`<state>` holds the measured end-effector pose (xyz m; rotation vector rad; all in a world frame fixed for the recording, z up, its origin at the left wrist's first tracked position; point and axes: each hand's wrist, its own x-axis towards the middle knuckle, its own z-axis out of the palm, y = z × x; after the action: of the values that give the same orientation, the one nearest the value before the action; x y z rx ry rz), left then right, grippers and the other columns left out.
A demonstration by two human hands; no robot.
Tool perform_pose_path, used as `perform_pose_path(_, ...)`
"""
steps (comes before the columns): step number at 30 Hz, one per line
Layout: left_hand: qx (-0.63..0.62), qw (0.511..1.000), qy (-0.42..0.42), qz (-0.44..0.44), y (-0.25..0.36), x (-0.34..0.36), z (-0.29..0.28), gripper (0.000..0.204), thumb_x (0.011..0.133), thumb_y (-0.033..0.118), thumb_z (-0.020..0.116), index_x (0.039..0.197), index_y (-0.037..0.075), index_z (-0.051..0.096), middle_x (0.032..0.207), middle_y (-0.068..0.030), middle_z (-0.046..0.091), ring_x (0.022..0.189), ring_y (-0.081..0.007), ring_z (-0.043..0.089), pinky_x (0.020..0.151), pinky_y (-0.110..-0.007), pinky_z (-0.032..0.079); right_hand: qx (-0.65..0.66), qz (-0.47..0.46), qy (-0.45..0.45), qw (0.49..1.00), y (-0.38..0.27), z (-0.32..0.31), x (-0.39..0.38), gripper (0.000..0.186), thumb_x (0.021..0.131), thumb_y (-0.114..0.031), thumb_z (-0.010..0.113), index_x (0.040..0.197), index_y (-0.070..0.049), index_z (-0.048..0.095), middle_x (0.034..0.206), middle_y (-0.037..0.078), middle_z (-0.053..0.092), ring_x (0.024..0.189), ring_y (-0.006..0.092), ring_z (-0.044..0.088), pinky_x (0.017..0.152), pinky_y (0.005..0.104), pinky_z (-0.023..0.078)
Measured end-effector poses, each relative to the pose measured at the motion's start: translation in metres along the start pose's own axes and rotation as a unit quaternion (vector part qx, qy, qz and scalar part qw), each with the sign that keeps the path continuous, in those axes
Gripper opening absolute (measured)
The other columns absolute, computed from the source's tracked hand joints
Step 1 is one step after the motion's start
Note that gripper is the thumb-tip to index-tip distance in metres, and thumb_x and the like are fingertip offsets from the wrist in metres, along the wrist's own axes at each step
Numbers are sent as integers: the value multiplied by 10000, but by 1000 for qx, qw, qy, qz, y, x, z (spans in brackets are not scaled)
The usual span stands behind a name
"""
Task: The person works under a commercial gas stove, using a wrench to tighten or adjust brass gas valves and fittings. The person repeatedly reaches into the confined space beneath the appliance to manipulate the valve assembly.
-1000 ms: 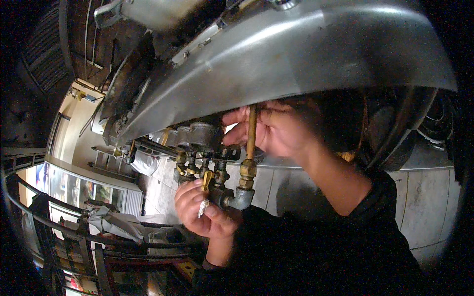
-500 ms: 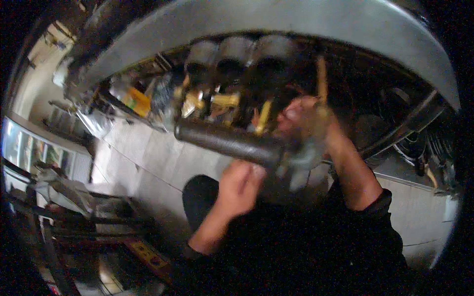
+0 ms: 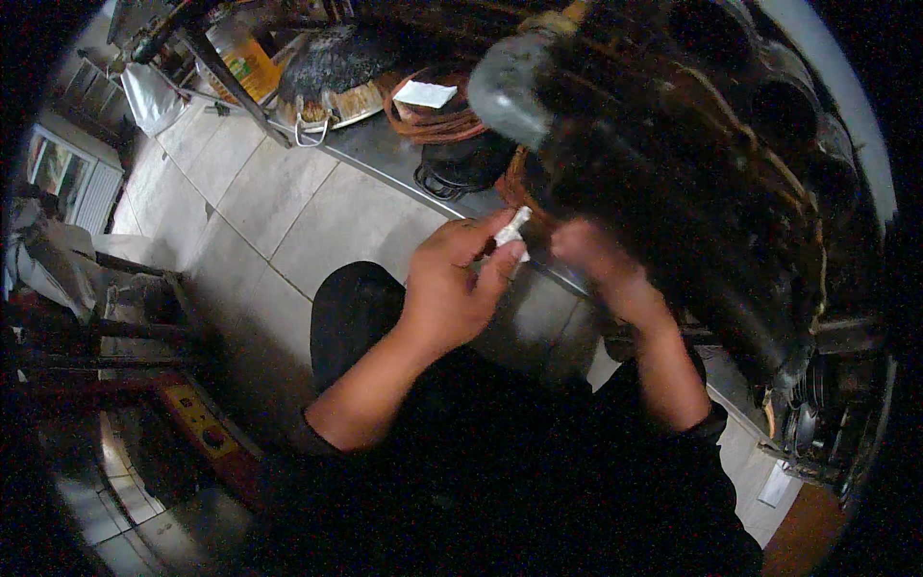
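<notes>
My left hand is closed around a small crumpled white piece, pinched between thumb and forefinger, below the dark underside of the metal appliance. My right hand is raised just right of it under the appliance, motion-blurred, so its grip is unclear. Above them a grey pipe fitting with a brass piece shows at the appliance's lower edge. A coil of copper tubing lies on the metal shelf behind my hands, with a folded white paper on it.
The shelf also holds dark pans, a blackened wok and a yellow oil container. A tiled floor lies below. Rack rails and a control panel stand at left, a glass-front fridge farther back.
The view has swung down from the valves and pipes to the shelf and floor. My left hand has left the valves, still holding the white piece. My right hand has drawn away from the brass pipe.
</notes>
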<state>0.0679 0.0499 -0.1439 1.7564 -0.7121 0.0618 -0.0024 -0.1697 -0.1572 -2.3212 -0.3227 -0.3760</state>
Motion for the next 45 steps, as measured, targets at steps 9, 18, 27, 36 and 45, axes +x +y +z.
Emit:
perform_pose_path(9,224,960,-5,167,7,5,10,172,716,139,659,855,41,632,715,-134,562,715,-326,550,646,-415,450,467,277,131,830,-36,35,9,154,804,-100,617,928,-10,622,894,83,640,845,184,607,762,312,491)
perform_pose_path(18,265,952,-48,144,4,4,6,69,715,109,618,730,42,621,677,-138,563,670,-335,549,617,-429,445,351,155,36,923,-7,8,6,195,848,-114,585,1022,-32,620,1105,99,585,1036,211,548,876,334,460)
perform_pose_path(27,129,986,7,101,-11,-1,20,109,747,82,571,820,17,618,780,-162,603,747,-360,566,664,-415,461,424,171,322,829,30,-97,25,262,842,-106,530,1057,39,567,946,150,638,837,220,633,594,284,495)
perform_pose_path(36,56,889,213,402,119,12,-16,246,942,271,392,889,33,418,959,-169,516,922,-311,511,878,-458,405,658,-25,189,729,-37,-123,60,337,898,-210,448,1134,19,521,1006,134,582,852,237,569,796,397,487)
perform_pose_path(45,178,852,209,446,149,27,14,195,876,279,428,815,94,448,834,-89,559,858,-274,554,836,-439,370,800,-55,154,578,-52,-101,61,358,872,-231,503,1132,16,499,1042,139,561,936,261,548,843,418,438)
